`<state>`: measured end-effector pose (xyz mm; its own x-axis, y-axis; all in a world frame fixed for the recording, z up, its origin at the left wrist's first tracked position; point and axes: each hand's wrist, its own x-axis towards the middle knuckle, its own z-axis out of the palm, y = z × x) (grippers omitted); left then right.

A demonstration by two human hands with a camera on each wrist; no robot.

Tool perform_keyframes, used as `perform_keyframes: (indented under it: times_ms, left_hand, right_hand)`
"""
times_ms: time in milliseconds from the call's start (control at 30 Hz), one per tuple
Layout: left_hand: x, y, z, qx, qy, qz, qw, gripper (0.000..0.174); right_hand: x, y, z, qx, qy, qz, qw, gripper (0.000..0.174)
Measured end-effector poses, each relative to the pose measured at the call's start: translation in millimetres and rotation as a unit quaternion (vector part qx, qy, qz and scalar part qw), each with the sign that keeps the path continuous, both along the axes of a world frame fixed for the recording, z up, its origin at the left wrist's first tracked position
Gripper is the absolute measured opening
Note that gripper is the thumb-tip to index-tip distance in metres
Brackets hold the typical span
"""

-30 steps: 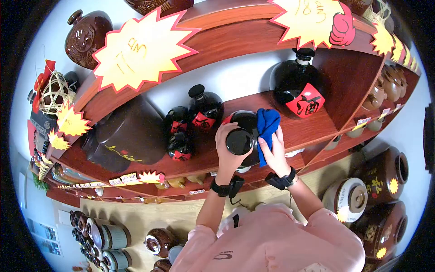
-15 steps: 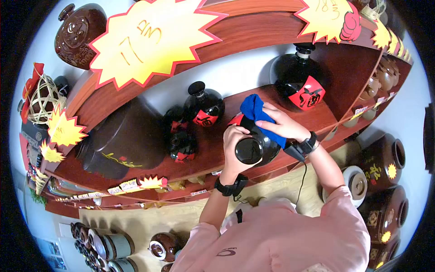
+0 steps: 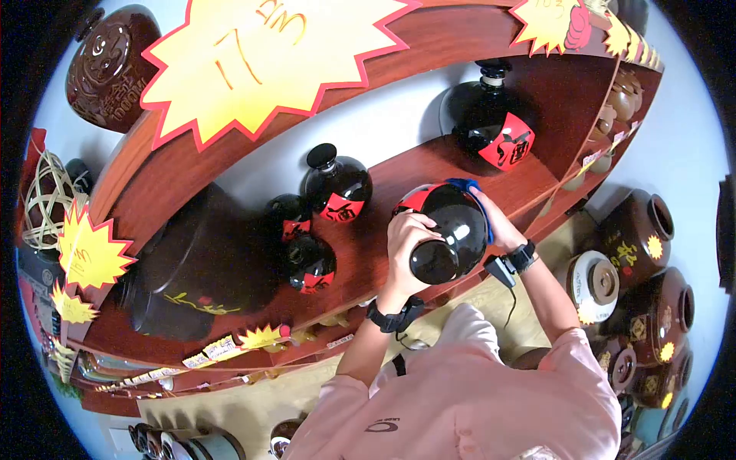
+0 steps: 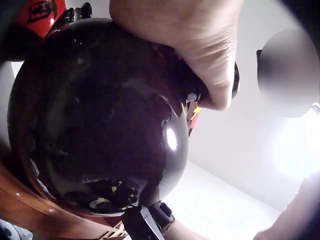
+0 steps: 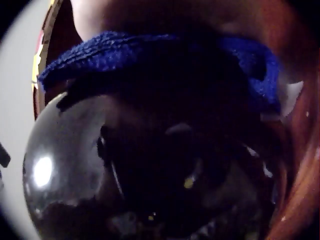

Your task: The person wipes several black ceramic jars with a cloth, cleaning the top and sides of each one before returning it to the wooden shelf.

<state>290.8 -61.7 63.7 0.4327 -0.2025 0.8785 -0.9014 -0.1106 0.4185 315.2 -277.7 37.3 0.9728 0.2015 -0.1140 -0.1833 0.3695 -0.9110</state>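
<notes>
A round, glossy black jar (image 3: 458,224) with a red label is held tilted above the shelf, its dark cap toward the person. The left hand (image 3: 406,249) grips it around the neck; in the left wrist view that hand (image 4: 187,42) curls over the jar (image 4: 100,120). On the jar's far right side, the right hand (image 3: 498,222) presses a blue cloth (image 3: 464,185) against the surface, fingers partly hidden behind the jar. The right wrist view has the blue cloth (image 5: 115,50) lying between the hand (image 5: 165,17) and the jar (image 5: 150,170).
Smaller black jars (image 3: 337,188) stand left of the held jar on the red-brown shelf (image 3: 399,172). A large black jar (image 3: 491,123) stands behind at right, a big dark vessel (image 3: 207,268) at left. Starburst price signs (image 3: 268,61) hang in front. Brown urns (image 3: 640,230) stand at right.
The jar has turned and shows more of its round body. The right hand and cloth have moved from its top around to its far right side. The left hand keeps its grip.
</notes>
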Motion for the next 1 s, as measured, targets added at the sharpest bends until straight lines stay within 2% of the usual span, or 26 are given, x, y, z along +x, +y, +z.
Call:
perform_keyframes:
  times_ms: [33, 133, 167, 200, 233, 267, 333, 400, 500, 533, 700, 767, 833, 933, 1000]
  left_hand:
    - [-0.1, -0.6, 1.0, 0.003, -0.001, -0.002, 1.000, 0.039]
    - [2.0, -0.4, 0.2, 0.011, 0.005, -0.002, 1.000, 0.045]
    - [3.0, -0.3, 1.6, 0.011, 0.009, 0.001, 1.000, 0.045]
    - [4.0, -0.3, 3.8, 0.011, 0.014, 0.005, 1.000, 0.045]
    - [5.7, -0.9, 6.6, 0.013, 0.008, 0.005, 1.000, 0.044]
    - [5.1, -1.6, 9.3, 0.017, 0.008, 0.003, 1.000, 0.044]
    - [5.7, -4.7, 14.1, 0.027, 0.004, -0.005, 1.000, 0.044]
    - [0.9, -6.2, 18.1, 0.051, -0.004, 0.009, 0.999, 0.038]
    - [-0.7, -8.5, 13.9, 0.073, -0.008, 0.005, 0.997, 0.036]
    - [-0.4, -8.9, 11.9, 0.077, -0.008, 0.003, 0.997, 0.038]
    - [4.3, -7.9, 8.5, 0.071, -0.005, -0.005, 0.997, 0.038]
    - [4.0, -8.2, 6.4, 0.062, -0.012, -0.007, 0.998, 0.037]
    - [2.6, -6.9, 8.8, 0.057, -0.013, -0.012, 0.998, 0.036]
    - [2.1, -4.1, 11.1, 0.047, -0.011, -0.025, 0.999, 0.034]
    - [4.1, -2.0, 13.2, 0.040, -0.012, -0.036, 0.998, 0.033]
  right_hand:
    - [-6.7, -1.3, 5.3, -0.083, -0.029, -0.034, 0.996, 0.053]
    - [-20.3, 5.2, 10.2, -0.119, -0.111, -0.075, 0.984, 0.049]
    - [-26.3, 9.3, 15.0, -0.143, -0.172, -0.099, 0.970, 0.040]
    - [-30.0, 11.1, 22.8, -0.268, -0.275, -0.106, 0.917, 0.037]
    - [-31.5, 11.7, 30.5, -0.385, -0.372, -0.109, 0.837, 0.034]
    - [-32.8, 12.9, 40.1, -0.490, -0.460, -0.108, 0.733, 0.031]
    - [-32.3, 14.9, 63.2, -0.565, -0.537, -0.054, 0.624, 0.028]
    - [-27.6, 12.9, 80.2, -0.565, -0.553, 0.010, 0.612, 0.030]
    - [-11.7, 6.3, 85.5, -0.516, -0.525, 0.081, 0.672, 0.034]
    - [-4.8, 3.0, 82.6, -0.515, -0.517, 0.096, 0.677, 0.037]
    - [15.9, -2.4, 81.8, -0.432, -0.433, 0.166, 0.773, 0.051]
    - [16.0, -5.8, 76.9, -0.345, -0.297, 0.183, 0.872, 0.054]
    - [20.8, -9.6, 65.4, -0.208, -0.176, 0.228, 0.935, 0.057]
    - [13.9, -5.5, 55.6, -0.039, -0.086, 0.202, 0.975, 0.057]
    - [14.4, -15.9, 30.7, -0.019, -0.013, 0.181, 0.983, 0.059]
